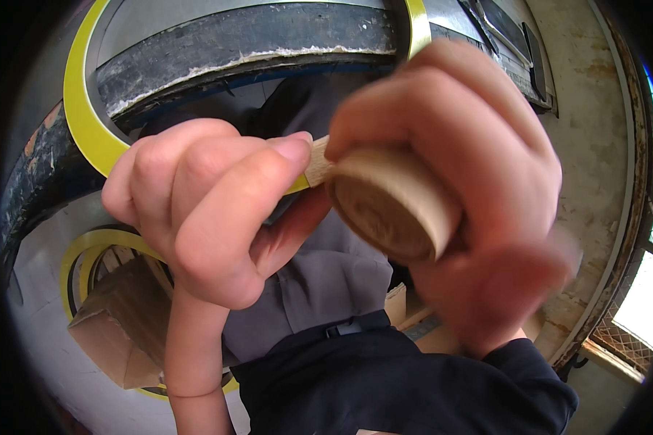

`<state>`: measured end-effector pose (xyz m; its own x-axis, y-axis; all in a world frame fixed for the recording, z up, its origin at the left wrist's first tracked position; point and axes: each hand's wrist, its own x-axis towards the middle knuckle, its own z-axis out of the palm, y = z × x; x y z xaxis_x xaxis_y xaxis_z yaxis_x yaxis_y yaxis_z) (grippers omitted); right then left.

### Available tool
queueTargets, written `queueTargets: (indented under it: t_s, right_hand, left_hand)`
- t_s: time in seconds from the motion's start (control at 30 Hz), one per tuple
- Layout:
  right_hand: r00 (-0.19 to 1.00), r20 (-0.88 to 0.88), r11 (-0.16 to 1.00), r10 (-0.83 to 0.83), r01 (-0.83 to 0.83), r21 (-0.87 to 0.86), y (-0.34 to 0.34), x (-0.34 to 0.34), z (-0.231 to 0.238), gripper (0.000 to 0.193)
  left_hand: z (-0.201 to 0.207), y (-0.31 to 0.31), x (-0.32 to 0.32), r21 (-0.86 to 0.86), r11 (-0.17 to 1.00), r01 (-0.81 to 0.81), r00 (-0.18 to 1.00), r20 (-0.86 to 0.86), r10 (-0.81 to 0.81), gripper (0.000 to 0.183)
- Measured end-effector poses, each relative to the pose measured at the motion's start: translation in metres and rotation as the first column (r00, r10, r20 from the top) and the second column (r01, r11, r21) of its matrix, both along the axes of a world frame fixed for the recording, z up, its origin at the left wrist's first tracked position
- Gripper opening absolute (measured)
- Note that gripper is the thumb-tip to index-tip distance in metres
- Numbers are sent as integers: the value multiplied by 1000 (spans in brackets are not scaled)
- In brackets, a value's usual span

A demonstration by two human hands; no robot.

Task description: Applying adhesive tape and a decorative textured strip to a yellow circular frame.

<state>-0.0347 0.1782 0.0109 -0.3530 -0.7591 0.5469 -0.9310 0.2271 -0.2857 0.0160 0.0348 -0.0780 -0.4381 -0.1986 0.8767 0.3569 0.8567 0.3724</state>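
Observation:
My left hand (pixel 196 196) is closed, its thumb and fingers pinching the end of a yellow band (pixel 80 101) where it meets a short wood-grained strip (pixel 318 165). The band curves up from behind this hand in a wide arc. Close on the right, my right hand (pixel 479 138) wraps round a round, pale wood-coloured piece (pixel 421 192) with a recessed face. The strip touches that piece's left edge. Whether the two are joined is hidden by my fingers. Motion blurs the lower part of my right hand.
A dark, worn bench edge (pixel 247 54) with a chipped white line runs across the far side. Below left, a brown cardboard box (pixel 116 333) stands beside more coiled yellow band (pixel 72 268). Dark tools (pixel 519 43) lie at the far right, near a stained wall (pixel 595 145).

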Motion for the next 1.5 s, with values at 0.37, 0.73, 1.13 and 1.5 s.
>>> queueTargets:
  t_s: [0.37, 0.73, 1.13, 1.5]
  right_hand:
    - [1000, 3, 999, -23, 23, 40, -24, -43, -21, 33]
    - [996, 27, 995, -87, 86, 40, -10, -50, -12, 28]
    - [980, 65, 981, -189, 191, -28, -44, -42, -22, 22]
    - [957, 38, 861, -289, 277, -427, -23, -57, -22, 23]
  left_hand:
    - [0, -9, 3, -65, 991, 114, 992, 62, -110, 50]
    - [-9, -14, 43, -215, 967, 134, 989, -29, -143, 37]
    - [-61, -1, 8, 480, -838, 260, 299, -865, -403, 44]
    - [-51, 14, -10, 340, -912, 227, 331, -908, -256, 53]
